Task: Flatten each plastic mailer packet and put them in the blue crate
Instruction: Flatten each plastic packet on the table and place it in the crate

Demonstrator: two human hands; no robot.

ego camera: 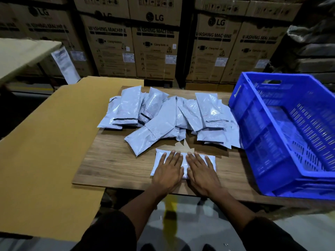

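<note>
One grey plastic mailer packet (184,164) lies flat near the front edge of the wooden table (112,160). My left hand (169,171) presses on its left half with straight, spread fingers. My right hand (202,172) presses on its right half the same way. A pile of several more grey mailer packets (168,116) lies farther back across the middle of the table. The blue crate (257,127) stands on the table's right side, and its visible floor looks bare.
A large brown cardboard sheet (45,151) overlaps the table's left side. Stacked washing machine boxes (155,46) form a wall behind. A pale table (21,53) with a hanging paper stands at the far left.
</note>
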